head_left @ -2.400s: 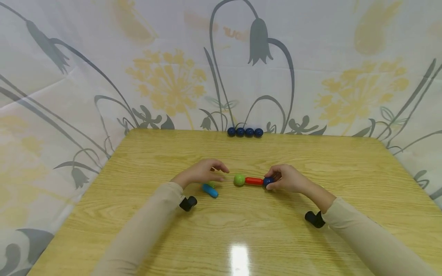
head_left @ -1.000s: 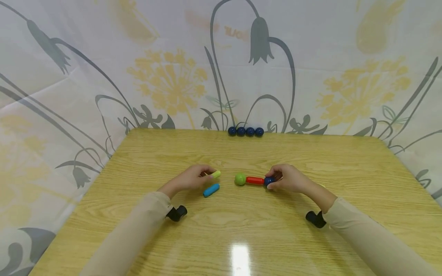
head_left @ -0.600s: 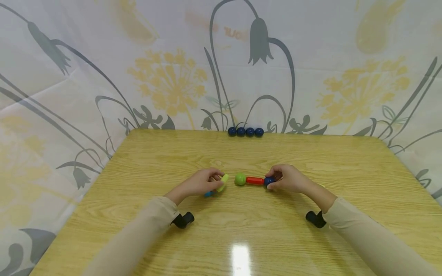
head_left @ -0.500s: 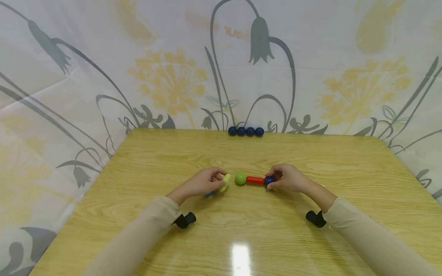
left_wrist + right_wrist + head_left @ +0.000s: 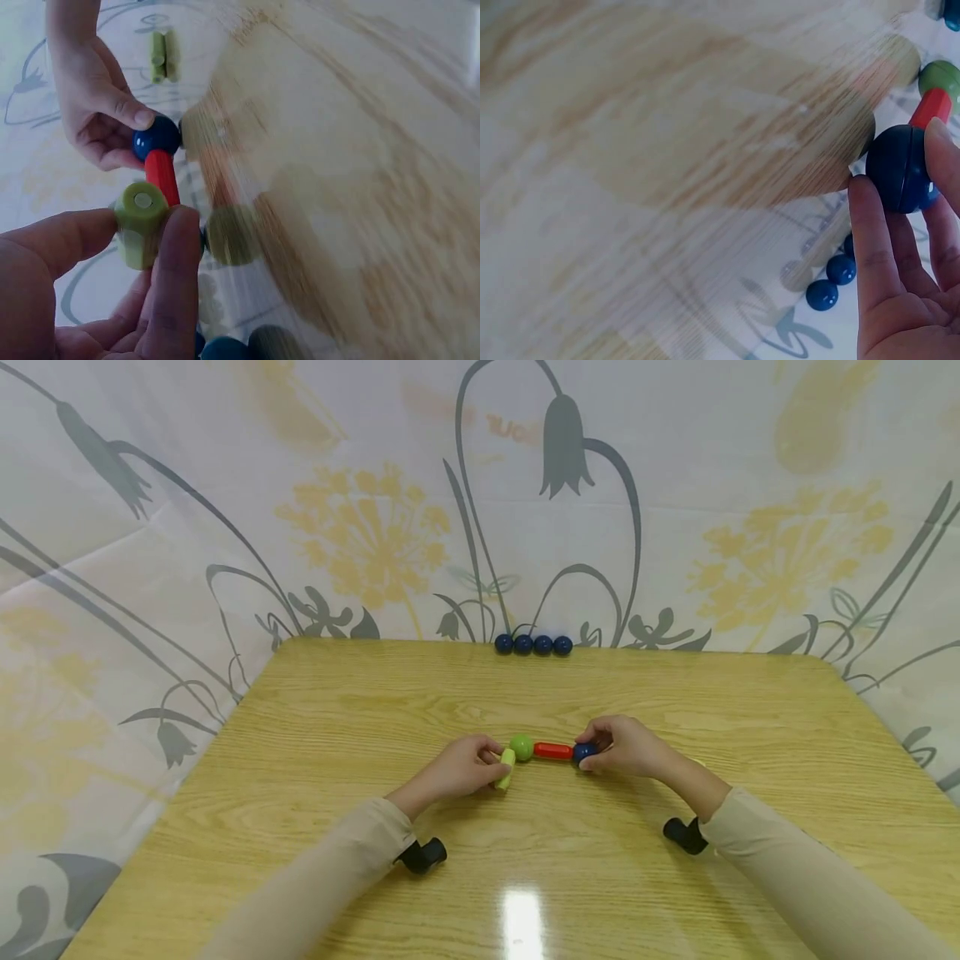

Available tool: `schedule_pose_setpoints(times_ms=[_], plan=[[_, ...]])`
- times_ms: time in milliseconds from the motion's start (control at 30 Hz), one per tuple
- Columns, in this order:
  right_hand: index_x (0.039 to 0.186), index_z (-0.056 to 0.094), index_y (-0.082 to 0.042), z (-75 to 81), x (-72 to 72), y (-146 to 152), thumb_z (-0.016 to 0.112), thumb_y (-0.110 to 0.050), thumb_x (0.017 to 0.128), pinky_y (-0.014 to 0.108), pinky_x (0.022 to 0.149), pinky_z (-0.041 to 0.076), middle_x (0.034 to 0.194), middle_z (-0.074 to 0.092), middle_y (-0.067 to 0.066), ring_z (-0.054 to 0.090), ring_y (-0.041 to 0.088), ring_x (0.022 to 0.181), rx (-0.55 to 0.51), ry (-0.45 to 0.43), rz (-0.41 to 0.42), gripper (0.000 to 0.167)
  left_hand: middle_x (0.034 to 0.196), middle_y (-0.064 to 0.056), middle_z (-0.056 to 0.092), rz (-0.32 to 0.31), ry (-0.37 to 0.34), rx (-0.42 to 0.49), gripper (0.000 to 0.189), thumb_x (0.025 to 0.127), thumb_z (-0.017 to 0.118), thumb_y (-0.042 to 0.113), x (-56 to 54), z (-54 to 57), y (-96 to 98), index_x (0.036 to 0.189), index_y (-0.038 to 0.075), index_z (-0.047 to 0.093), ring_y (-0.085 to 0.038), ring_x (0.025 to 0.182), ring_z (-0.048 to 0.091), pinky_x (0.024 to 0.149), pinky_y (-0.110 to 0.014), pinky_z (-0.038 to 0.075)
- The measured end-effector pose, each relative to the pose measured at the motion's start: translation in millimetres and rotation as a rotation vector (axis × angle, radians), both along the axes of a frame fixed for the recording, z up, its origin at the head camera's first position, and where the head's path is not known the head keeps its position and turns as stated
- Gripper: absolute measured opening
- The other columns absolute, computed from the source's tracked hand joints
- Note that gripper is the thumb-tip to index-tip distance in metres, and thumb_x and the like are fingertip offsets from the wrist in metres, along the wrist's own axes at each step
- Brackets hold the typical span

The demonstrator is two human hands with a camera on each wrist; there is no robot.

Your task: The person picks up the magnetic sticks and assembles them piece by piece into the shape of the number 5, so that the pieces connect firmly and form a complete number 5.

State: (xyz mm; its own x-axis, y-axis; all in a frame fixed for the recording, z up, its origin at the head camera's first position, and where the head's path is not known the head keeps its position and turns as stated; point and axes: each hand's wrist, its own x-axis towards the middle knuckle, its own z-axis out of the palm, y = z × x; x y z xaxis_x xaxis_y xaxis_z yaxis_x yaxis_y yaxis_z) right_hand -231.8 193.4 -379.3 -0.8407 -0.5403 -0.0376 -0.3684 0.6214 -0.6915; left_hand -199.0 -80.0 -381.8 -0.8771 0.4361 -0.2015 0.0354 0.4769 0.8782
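Observation:
My left hand (image 5: 463,767) pinches a yellow-green magnetic stick (image 5: 506,769) between thumb and fingers. A pale round disc shows in the stick's end in the left wrist view. Right beside the stick, a green ball (image 5: 522,747) sits at one end of a red stick (image 5: 552,751). At the red stick's other end is a dark blue ball (image 5: 891,169), gripped by the fingertips and thumb of my right hand (image 5: 626,747). Ball, red stick and ball form one straight row on the table. A blue piece (image 5: 225,349) shows below my left hand in the left wrist view.
Several dark blue balls (image 5: 523,645) stand in a row at the back edge of the wooden table (image 5: 360,693). Another yellow-green stick (image 5: 157,56) lies beyond my right hand. A patterned cloth (image 5: 480,527) hangs behind the table.
My left hand has picked up the yellow-green stick and carried it right, up to the green ball. The blue stick on the table is now covered in the head view. My right hand stays put.

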Motion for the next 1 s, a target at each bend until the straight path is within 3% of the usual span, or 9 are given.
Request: schedule_pose_setpoints(times_ms=[367,733,867,1000], plan=[[0.095,0.065,0.002,0.5,0.8,0,0.076,-0.007,0.077,0.033,0.070,0.053,0.091,0.064,0.009,0.062,0.021,0.080,0.002,0.010,-0.003,0.023,0.093,-0.011,0.061,0.037,-0.147,0.076,0.040,0.089,0.064,0.011,3.8,-4.6,16.7,0.121,-0.009,0.050,-0.022,0.070,0.066,0.062,-0.029,0.055],[0.095,0.065,0.002,0.7,1.4,0,0.076,-0.007,0.077,0.034,0.071,0.053,0.091,0.065,0.008,0.062,0.021,0.080,0.004,0.026,0.001,0.023,0.096,-0.015,0.058,0.110,-0.188,0.124,0.042,0.089,0.064,0.011,2.6,-10.7,22.9,0.120,-0.009,0.044,-0.023,0.072,0.065,0.063,-0.030,0.055],[0.095,0.065,0.002,1.3,1.6,1,0.076,-0.007,0.077,0.034,0.071,0.053,0.091,0.065,0.009,0.062,0.022,0.081,0.005,0.022,0.002,0.022,0.098,-0.017,0.055,0.103,-0.187,0.162,0.058,0.088,0.065,0.008,-1.0,-12.5,22.9,0.133,-0.004,0.030,-0.023,0.071,0.064,0.063,-0.031,0.056],[0.095,0.065,0.002,1.0,1.4,1,0.076,-0.007,0.078,0.033,0.070,0.054,0.092,0.064,0.009,0.062,0.022,0.081,0.001,0.013,0.006,0.023,0.093,-0.016,0.058,0.061,-0.184,0.170,0.071,0.089,0.063,0.006,-3.6,-12.8,22.1,0.146,0.007,0.020,-0.023,0.070,0.063,0.062,-0.033,0.056]])
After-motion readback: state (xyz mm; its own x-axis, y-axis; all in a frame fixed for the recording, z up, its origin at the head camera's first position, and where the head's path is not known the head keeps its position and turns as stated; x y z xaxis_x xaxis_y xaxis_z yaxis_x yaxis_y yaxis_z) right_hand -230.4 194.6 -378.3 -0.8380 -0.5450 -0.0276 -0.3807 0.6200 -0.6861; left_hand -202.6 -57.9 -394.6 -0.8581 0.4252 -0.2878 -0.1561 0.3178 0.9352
